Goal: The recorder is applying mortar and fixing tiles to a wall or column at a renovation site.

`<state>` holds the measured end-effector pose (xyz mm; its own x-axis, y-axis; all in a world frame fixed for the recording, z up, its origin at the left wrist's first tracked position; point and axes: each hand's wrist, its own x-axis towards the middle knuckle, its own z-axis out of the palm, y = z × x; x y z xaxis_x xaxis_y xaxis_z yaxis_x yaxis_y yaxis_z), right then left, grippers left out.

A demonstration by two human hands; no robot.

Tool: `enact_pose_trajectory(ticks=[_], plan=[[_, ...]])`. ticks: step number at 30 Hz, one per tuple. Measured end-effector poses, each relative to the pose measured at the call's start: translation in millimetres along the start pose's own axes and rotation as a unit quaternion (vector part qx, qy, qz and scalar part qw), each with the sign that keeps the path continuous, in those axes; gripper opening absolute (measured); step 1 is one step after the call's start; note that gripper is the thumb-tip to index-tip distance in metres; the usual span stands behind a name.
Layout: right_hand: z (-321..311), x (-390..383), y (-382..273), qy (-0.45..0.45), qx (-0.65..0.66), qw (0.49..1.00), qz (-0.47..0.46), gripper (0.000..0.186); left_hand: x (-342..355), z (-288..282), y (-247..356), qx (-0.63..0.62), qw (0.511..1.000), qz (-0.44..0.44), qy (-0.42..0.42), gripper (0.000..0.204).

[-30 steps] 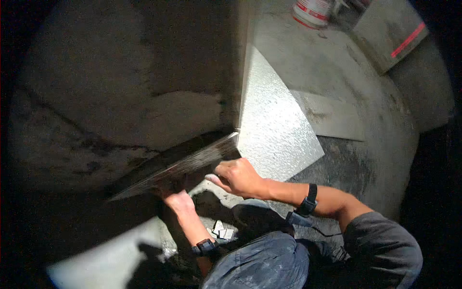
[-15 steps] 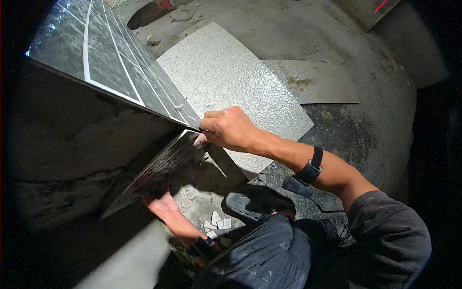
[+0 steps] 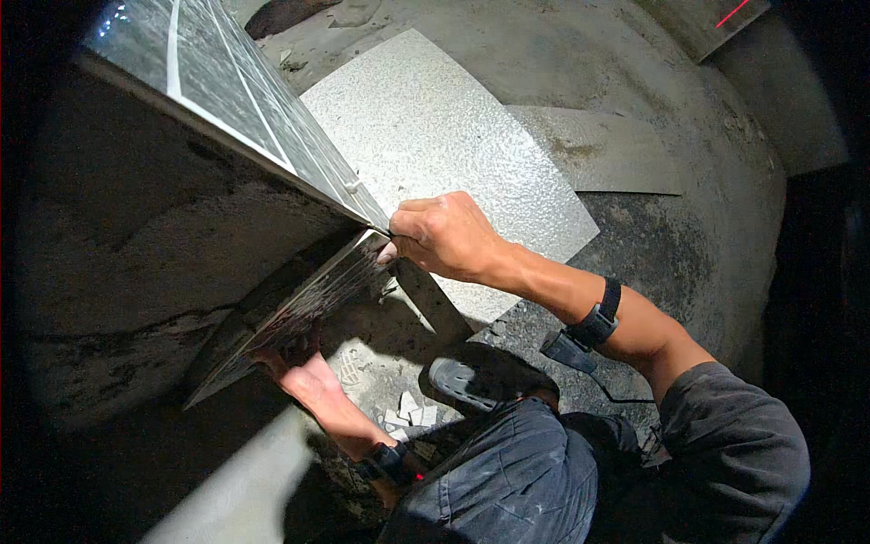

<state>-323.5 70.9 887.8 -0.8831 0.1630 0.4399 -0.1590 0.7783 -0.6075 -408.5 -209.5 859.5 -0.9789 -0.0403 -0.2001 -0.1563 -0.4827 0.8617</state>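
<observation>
A glossy dark tile (image 3: pixel 294 317) stands on its edge, tilted against the dark wall surface below the corner of the patterned tiling (image 3: pixel 240 72). My right hand (image 3: pixel 444 234) is closed at the tile's upper end, its thumb on the tile and its curled fingers by the corner where the two faces meet. What lies inside those fingers is partly hidden. Lower down, my left hand (image 3: pixel 308 374) lies against the face of the tile with its fingers spread. Their tips are dim in shadow.
A large speckled pale board (image 3: pixel 435 136) lies on the floor beyond my right hand, partly over a duller sheet (image 3: pixel 603 150). Small broken tile pieces (image 3: pixel 412 412) lie near my shoe (image 3: pixel 462 381). At the lower left is a pale lit strip (image 3: pixel 236 490).
The tile's upper end and my right hand appear slightly farther right and higher. My left hand stays against the tile's face. The whole view has shifted a little.
</observation>
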Motion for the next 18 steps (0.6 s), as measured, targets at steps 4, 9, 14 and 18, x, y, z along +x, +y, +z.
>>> enact_pose_trajectory(ticks=[4,9,14,18], plan=[[0,3,-8,-0.011,0.071,0.997,0.014,0.025,-3,-5,8,0.039,0.996,0.062,-0.056,0.08],[-2,5,-8,-0.007,0.062,0.998,0.023,0.025,-7,-14,-2,-0.054,0.99,0.087,-0.099,0.081],[-7,13,-9,-0.016,0.023,1.0,0.005,0.035,2,-7,-4,0.004,0.996,0.075,0.053,0.081],[-33,26,-17,-0.063,0.041,0.997,-0.029,0.03,-6,0,-4,0.083,0.984,0.132,0.079,0.091]])
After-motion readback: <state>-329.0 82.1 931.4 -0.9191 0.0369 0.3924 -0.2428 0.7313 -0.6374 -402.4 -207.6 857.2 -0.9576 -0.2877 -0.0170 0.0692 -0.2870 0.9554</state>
